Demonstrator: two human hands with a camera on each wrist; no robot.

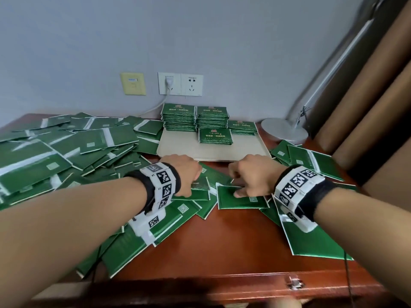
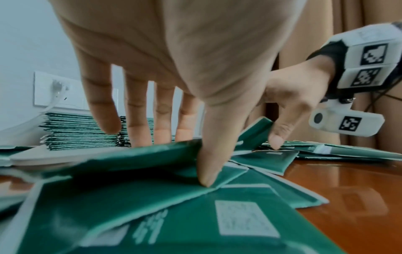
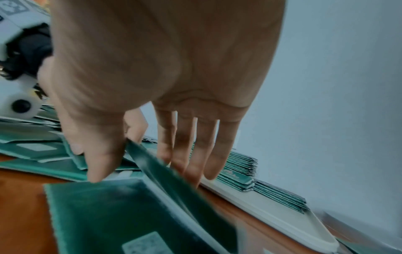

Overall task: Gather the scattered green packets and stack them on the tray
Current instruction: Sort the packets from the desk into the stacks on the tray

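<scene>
Green packets (image 1: 66, 152) lie scattered over the left of the wooden desk, with more (image 1: 311, 161) at the right. A beige tray (image 1: 211, 152) at the back centre holds several stacks of packets (image 1: 179, 117). Just in front of the tray, my left hand (image 1: 189, 176) pinches a packet (image 2: 130, 156) between thumb and fingers, its edge lifted. Beside it, my right hand (image 1: 246, 181) pinches the edge of another packet (image 3: 156, 165) between thumb and index finger, tilting it up. A flat packet (image 1: 240, 200) lies under the right hand.
A lamp base (image 1: 284, 130) stands right of the tray, and brown curtains (image 1: 367, 107) hang beyond it. Wall sockets (image 1: 180, 84) with a plugged cable sit behind the tray. Bare wood (image 1: 222, 241) shows near the desk's front edge.
</scene>
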